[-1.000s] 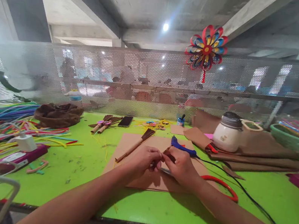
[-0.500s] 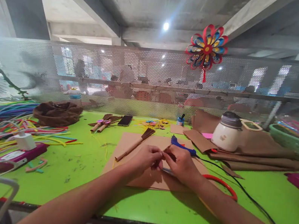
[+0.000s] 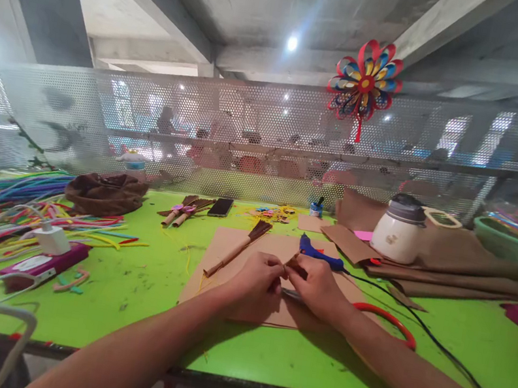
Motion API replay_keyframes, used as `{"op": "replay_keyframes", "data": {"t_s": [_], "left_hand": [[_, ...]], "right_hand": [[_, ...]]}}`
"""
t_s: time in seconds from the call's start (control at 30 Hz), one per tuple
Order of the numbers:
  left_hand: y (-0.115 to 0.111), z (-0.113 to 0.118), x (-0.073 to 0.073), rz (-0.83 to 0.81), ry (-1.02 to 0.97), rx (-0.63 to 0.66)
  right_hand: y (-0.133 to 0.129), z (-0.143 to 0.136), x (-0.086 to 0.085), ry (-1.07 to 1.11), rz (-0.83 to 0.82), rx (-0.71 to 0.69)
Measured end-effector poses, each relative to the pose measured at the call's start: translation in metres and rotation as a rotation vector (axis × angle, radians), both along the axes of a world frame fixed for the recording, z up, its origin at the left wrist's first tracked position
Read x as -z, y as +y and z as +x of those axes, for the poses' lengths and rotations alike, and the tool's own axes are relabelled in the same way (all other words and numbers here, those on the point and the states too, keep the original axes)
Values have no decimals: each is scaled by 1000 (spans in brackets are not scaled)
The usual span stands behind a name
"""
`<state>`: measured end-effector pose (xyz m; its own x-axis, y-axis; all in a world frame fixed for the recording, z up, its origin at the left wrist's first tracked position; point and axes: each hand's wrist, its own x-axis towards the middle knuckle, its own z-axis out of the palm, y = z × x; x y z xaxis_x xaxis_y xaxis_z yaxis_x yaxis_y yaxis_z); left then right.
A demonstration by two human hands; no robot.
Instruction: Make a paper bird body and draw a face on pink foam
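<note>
My left hand (image 3: 259, 278) and my right hand (image 3: 316, 284) meet above a brown cardboard sheet (image 3: 217, 293), fingertips pinched together. Between them is a small piece of brown paper (image 3: 292, 263), mostly hidden by the fingers. Left of my hands, a rolled brown paper stick with a fringed, brush-like end (image 3: 234, 251) lies on the sheet. A blue glue gun (image 3: 321, 255) rests just beyond my right hand. Under that hand lie red-handled scissors (image 3: 390, 316), partly covered by my wrist.
Two finished-looking fringed rolls (image 3: 182, 213) and a phone (image 3: 220, 207) lie farther back. Brown paper (image 3: 467, 282) and a cream jar (image 3: 397, 234) stand to the right. Coloured cords (image 3: 16, 190) and a purple power strip (image 3: 45, 265) fill the left. The glue gun's black cable (image 3: 435, 329) crosses the right side.
The whole view has shifted slightly, with things appearing a little farther right. My hands stay together, pinching, with only small finger movement.
</note>
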<state>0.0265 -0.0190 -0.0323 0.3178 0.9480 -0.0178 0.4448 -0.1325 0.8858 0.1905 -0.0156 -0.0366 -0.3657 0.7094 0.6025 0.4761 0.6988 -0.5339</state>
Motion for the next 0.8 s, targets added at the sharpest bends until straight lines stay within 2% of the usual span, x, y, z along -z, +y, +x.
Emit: {"op": "replay_keyframes", "data": {"t_s": [0.13, 0.23, 0.33, 0.43, 0.57, 0.8], "left_hand": [[0, 2, -15, 7, 73, 25], [8, -13, -34, 13, 160, 35], [24, -45, -52, 62, 277, -121], [40, -80, -62, 81, 400, -281], [49, -108, -64, 43, 529, -331], [45, -110, -55, -55, 644, -239]], "right_hand": [[4, 3, -4, 67, -31, 32], [10, 7, -6, 137, -63, 94], [17, 10, -5, 181, -114, 141], [20, 10, -3, 188, -158, 144], [17, 8, -4, 173, -176, 122], [16, 9, -4, 142, -180, 109]]}}
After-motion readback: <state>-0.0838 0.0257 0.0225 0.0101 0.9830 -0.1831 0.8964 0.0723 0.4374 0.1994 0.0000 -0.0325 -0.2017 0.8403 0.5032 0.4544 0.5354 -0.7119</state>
